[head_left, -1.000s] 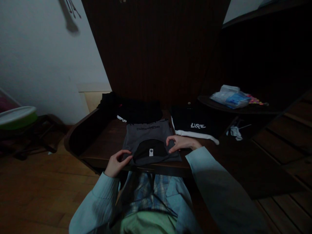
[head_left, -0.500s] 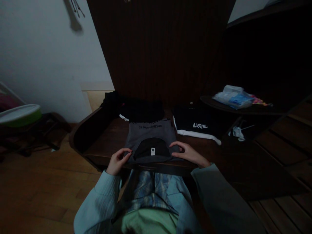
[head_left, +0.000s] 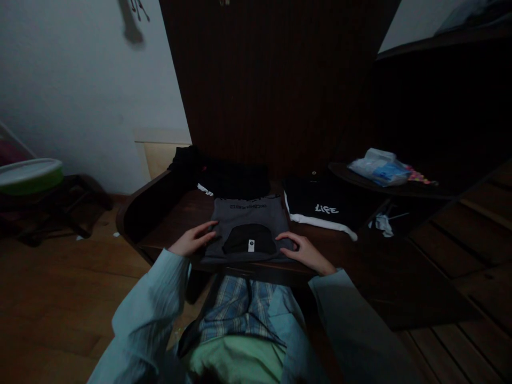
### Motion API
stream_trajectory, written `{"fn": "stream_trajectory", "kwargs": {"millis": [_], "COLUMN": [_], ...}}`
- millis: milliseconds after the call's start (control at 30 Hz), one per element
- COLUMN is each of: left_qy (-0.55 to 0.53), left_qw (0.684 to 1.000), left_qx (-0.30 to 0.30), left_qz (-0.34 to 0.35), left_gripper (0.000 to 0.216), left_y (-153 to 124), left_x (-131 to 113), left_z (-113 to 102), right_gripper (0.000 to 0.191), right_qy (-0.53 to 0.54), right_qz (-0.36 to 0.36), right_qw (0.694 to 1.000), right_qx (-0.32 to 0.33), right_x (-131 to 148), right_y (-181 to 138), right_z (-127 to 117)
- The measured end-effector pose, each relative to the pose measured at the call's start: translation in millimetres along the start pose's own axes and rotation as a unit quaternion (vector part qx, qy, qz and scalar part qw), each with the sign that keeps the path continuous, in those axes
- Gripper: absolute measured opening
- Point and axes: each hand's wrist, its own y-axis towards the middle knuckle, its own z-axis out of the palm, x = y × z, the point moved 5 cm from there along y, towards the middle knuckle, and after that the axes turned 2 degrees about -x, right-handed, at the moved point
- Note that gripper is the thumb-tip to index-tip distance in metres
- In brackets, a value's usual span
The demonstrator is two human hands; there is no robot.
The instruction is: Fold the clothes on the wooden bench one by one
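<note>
A folded grey T-shirt (head_left: pixel 248 221) with a black collar and a small white label lies on the dark wooden table (head_left: pixel 176 226) right in front of me. My left hand (head_left: pixel 192 240) rests flat on its left edge, fingers stretched out. My right hand (head_left: pixel 304 250) lies at its right edge, fingers spread and touching the cloth. Neither hand grips anything.
A pile of black clothes (head_left: pixel 224 178) lies behind the grey shirt. A folded black shirt with white "LIFE" lettering (head_left: pixel 326 205) lies to the right. A plastic bag (head_left: pixel 378 166) sits on a round side table. A green-rimmed basin (head_left: pixel 30 176) stands far left.
My left hand has gone from pinching the shirt's near left corner to lying flat higher on the left edge. My right hand has come down from a pinch to rest open.
</note>
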Motion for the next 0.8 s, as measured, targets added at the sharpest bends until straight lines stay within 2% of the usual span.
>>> {"fn": "stream_trajectory", "kwargs": {"millis": [67,167,233,333,533,633,700,800], "left_qy": [-0.024,-0.036,-0.083,-0.139,-0.133,-0.071,-0.001,0.111], "left_qw": [0.999,0.991,0.984,0.977,0.961,0.961,0.961,0.946], "left_qx": [-0.033,-0.116,-0.129,-0.146,-0.235,-0.26,-0.272,-0.306], "left_qz": [-0.031,-0.063,-0.092,-0.071,0.06,0.055,0.043,-0.008], "left_gripper": [0.069,0.065,0.06,0.05,0.041,0.04,0.04,0.047], "left_y": [27,72,97,121,130,127,121,102], "left_x": [0,1,4,10,25,26,21,11], "left_z": [-15,-24,-17,-1,8,6,5,-1], "right_gripper": [0.036,0.044,0.042,0.036,0.028,0.025,0.026,0.042], "right_qy": [0.0,0.003,0.002,-0.009,-0.013,-0.01,-0.007,-0.008], "right_qz": [-0.002,0.004,0.007,-0.003,-0.005,-0.013,-0.011,0.02], "right_qw": [1.0,1.0,1.0,1.0,1.0,1.0,1.0,0.993], "right_qx": [-0.01,-0.026,-0.028,-0.025,0.004,0.009,-0.011,-0.113], "right_x": [2,1,0,-1,1,2,1,-7], "right_y": [0,0,0,0,1,0,-2,-9], "right_z": [-2,-4,-3,-2,-1,1,4,5]}}
